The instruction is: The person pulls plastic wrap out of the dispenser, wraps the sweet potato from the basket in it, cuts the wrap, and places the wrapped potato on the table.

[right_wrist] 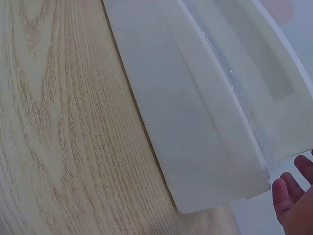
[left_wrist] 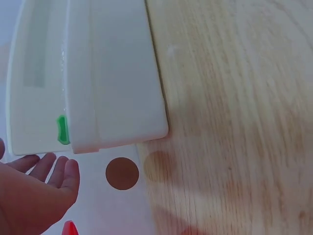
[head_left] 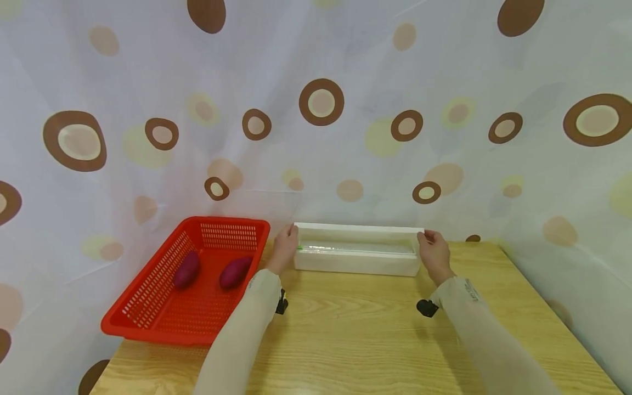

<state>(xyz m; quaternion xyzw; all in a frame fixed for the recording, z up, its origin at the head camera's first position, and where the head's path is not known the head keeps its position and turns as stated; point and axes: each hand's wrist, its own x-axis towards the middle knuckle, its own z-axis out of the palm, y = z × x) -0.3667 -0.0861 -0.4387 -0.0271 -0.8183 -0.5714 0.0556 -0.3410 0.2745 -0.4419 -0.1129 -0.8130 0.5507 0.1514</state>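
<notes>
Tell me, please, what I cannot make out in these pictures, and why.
Head view: near right corner of the red basket, hidden by the left sleeve.
Left wrist view: lower inside of the white box, hidden by its front wall.
Left wrist view: a red shape, cut off by the bottom edge, identity unclear.
Right wrist view: part of the right hand, cut off by the right edge.

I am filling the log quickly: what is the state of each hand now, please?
Left hand: open, relaxed, at the left end of the white box.
Right hand: open, relaxed, at its right end.
</notes>
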